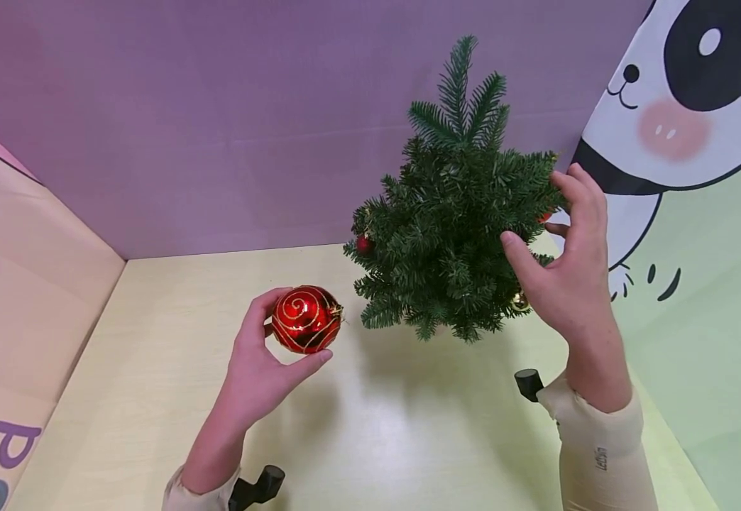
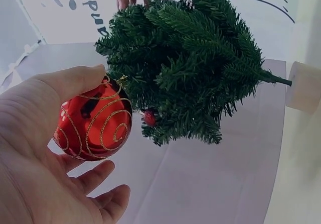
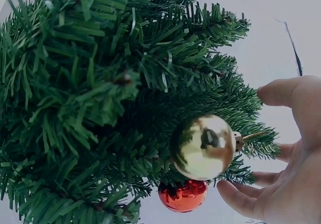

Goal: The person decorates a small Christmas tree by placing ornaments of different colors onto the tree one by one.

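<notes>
My left hand point(image 1: 258, 380) holds a shiny red Christmas ball point(image 1: 306, 319) with gold glitter swirls between thumb and fingers, above the table and left of a small artificial Christmas tree point(image 1: 453, 234). The ball's gold cap points toward the tree. On the tree's right side is my right hand point(image 1: 571, 262), fingers and thumb spread apart close to the branch tips, gripping nothing visible. Near it, in the right wrist view, hang a gold ball point(image 3: 203, 148) and a red ball point(image 3: 183, 198). A smaller dark red ball point(image 1: 365, 245) sits among the left branches.
The tree's pale base point(image 2: 305, 87) shows in the left wrist view. Under everything is a light wooden table point(image 1: 172, 319). A purple panel point(image 1: 217, 128) stands behind, a beige panel point(image 1: 25, 248) at left, and a green panel with a panda drawing point(image 1: 715, 298) at right.
</notes>
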Available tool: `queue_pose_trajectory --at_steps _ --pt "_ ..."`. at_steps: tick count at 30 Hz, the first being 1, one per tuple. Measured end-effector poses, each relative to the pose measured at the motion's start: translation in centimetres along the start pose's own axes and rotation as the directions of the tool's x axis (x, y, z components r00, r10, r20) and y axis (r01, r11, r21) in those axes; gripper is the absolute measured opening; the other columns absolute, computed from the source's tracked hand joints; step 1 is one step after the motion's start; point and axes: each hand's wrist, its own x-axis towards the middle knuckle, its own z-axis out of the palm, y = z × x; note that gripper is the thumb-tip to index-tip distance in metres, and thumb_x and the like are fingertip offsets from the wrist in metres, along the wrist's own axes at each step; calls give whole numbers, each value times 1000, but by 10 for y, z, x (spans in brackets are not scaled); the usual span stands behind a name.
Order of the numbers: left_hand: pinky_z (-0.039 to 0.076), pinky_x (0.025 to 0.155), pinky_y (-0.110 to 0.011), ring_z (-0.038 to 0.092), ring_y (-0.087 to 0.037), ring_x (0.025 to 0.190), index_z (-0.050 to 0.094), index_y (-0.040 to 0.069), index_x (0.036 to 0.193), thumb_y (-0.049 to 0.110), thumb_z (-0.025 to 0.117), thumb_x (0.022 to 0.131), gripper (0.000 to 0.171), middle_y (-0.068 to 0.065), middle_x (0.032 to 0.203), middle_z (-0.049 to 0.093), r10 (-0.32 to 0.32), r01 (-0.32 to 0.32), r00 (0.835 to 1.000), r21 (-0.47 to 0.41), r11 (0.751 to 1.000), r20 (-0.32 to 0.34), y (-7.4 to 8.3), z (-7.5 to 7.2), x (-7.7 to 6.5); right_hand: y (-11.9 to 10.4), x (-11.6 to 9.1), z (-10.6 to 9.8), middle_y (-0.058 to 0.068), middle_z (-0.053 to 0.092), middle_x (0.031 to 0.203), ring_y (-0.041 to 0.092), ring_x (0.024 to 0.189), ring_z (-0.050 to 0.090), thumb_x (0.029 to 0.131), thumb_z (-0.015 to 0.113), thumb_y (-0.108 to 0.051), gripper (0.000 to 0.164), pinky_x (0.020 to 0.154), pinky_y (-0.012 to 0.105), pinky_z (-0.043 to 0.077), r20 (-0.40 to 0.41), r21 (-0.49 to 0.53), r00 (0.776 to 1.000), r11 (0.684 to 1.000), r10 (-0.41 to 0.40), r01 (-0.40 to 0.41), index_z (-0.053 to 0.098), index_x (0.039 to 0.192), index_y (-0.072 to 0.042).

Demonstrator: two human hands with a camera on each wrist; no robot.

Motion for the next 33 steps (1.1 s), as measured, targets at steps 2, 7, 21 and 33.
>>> queue_pose_trajectory --at_steps 2,7,21,33 --pt "40 92 -42 45 -13 119 44 14 138 12 91 67 85 5 131 51 10 -10 1000 5 1000 1 3 0 1 0 -1 0 -1 24 154 14 135 34 84 70 -4 70 92 22 37 0 -5 1000 1000 0 0 37 145 -7" --pt "39 93 -43 46 -13 120 44 13 137 12 91 66 86 4 131 51 45 -45 999 23 999 -14 12 1 3 0 -2 -1 -1 23 154 15 134 35 84 70 -6 70 92 26 37 -2 -15 1000 1000 -3 3 37 146 -7" --pt "39 93 -44 46 -12 121 45 12 137 10 92 63 87 4 131 51 138 -136 989 30 990 -50 35 7 7 -7 -11 -1 3 22 155 14 141 22 82 72 -10 72 97 45 37 -40 -99 998 994 -54 49 36 144 -3" --pt "41 90 -39 46 -14 121 46 13 136 9 91 65 85 6 131 51 176 -176 982 2 984 -64 44 14 18 -17 -17 13 19 36 147 31 136 30 80 70 -15 50 106 50 28 -204 -175 944 959 -258 224 54 124 3"
